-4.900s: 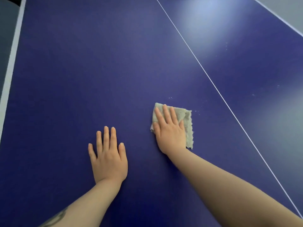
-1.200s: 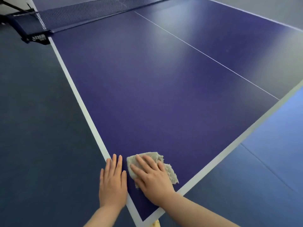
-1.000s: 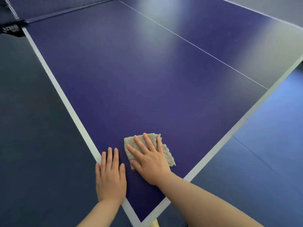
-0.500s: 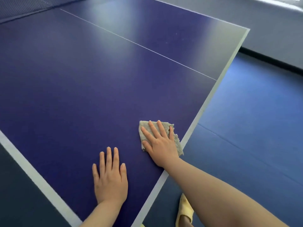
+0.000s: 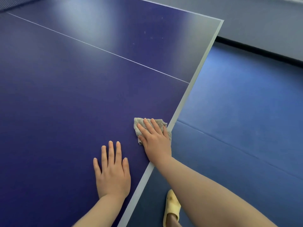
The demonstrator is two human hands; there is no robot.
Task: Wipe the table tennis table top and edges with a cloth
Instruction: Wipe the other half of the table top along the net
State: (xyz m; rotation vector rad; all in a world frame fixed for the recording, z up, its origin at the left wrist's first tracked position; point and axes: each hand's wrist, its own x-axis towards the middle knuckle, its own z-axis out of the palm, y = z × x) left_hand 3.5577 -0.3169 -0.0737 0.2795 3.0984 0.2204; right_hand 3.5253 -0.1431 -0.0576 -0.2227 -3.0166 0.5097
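Item: cloth (image 5: 157, 122), small, grey, nubbly. I am judging it light, soft and limp, apt to bunch under push, so I am not gripping it; I am pinning it flat beneath my right hand (image 5: 155, 140), fingers straight and spread across it, palm pressing down. It is lying on the counter (image 5: 68, 99) hard against the pale end border (image 5: 195, 77), its corner at 3 o'clock just reaching that strip.

Item: left hand (image 5: 113, 171), at 7 o'clock of the cloth, near but apart. I am resting it flat on the blue top, fingers straight, holding nothing, bracing my lean.

Item: edge. The drop to the floor (image 5: 246, 112) is running from 1 o'clock to 7 o'clock just beside the cloth; I am judging that a push toward 3 o'clock could carry the cloth off.

Item: open room. Bare top is stretching from 9 to 12 o'clock, past the thin centre line (image 5: 101, 48); faint specks (image 5: 145, 32) are showing far off at 12 o'clock.

Item: yellow slipper (image 5: 171, 205) on the floor at 6 o'clock.
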